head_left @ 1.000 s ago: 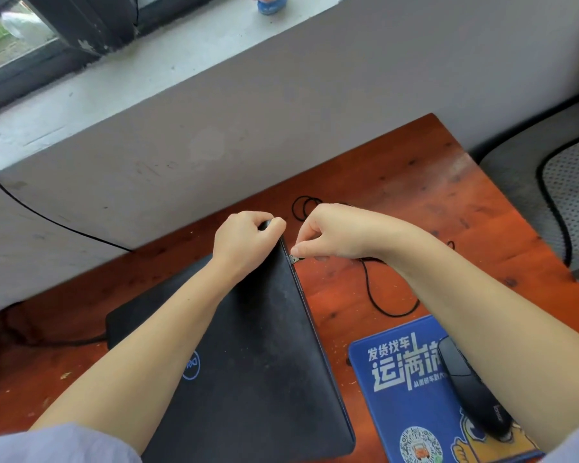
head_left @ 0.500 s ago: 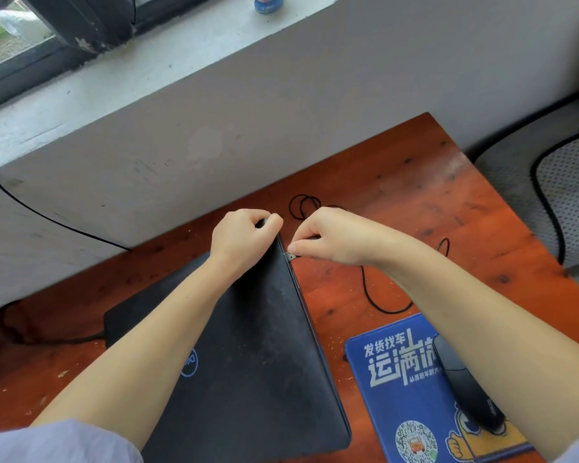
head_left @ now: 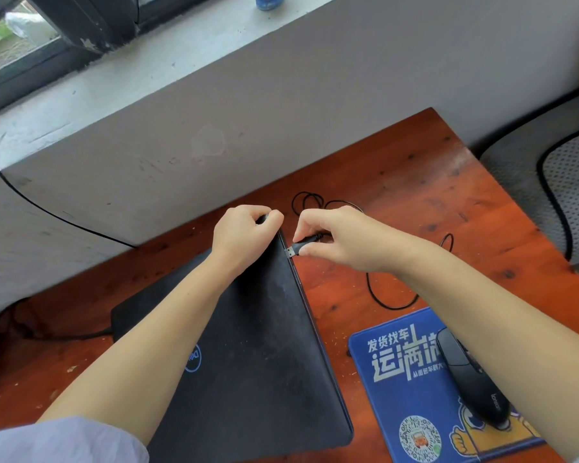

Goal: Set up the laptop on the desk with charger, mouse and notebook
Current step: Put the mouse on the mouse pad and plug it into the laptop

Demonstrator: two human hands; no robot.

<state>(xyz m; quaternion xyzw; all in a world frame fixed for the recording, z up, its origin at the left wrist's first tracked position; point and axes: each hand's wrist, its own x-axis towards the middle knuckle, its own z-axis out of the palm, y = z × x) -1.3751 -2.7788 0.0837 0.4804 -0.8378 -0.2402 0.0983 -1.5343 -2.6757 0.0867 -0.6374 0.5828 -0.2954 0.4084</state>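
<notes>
Since the earlier frame my right hand (head_left: 345,243) has eased the black USB plug (head_left: 296,250), pinched between thumb and finger, slightly out from the closed black laptop (head_left: 264,345); my left hand (head_left: 244,238) clamps its corner. Black mouse (head_left: 472,375) sits on the blue mousepad (head_left: 411,379); no notebook visible, lid unopened

Even, soft daylight; source appears to be the dark-framed window (head_left: 30,45) at upper left. Scene bright, no harsh shadows. Pale glare patch on the far right part of the reddish-brown wooden desk (head_left: 462,158). Dull sheen and dust visible on the closed black laptop lid (head_left: 264,345). Wide-angle bending: the grey concrete sill (head_left: 147,75) tilts and bows towards the edges. Centre sharp; corners slightly soft.
</notes>
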